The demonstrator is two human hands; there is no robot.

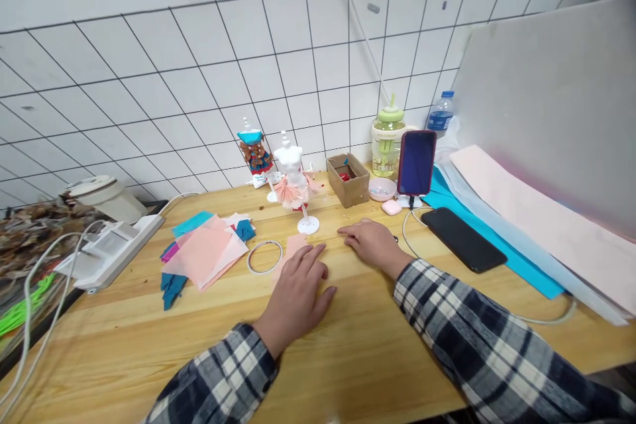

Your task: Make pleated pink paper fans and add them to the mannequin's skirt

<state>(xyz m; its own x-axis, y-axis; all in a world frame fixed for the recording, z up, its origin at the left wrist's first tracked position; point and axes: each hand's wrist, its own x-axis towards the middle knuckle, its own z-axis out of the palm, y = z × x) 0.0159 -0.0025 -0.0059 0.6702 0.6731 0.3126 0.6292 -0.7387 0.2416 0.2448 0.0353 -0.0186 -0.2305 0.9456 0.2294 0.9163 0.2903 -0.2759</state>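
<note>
My left hand (297,291) rests over the wooden table (342,344) with its fingers apart, partly covering a small peach paper piece (295,242). My right hand (371,243) is low over the table to the right, index finger stretched toward the left; it holds nothing visible. Between and beyond the hands stands a white mannequin (289,169) on a round base, with a peach ruffled skirt. Left of my left hand lies a white ring (265,258). Peach sheets (199,252) lie piled farther left with blue scraps.
Behind stand a second dressed mannequin (254,152), a cardboard box (348,180), a pink dish (382,189), a green-lidded bottle (387,142) and an upright phone (416,164). A black phone (465,239) and paper sheets (541,225) lie right; a power strip (114,253) is left.
</note>
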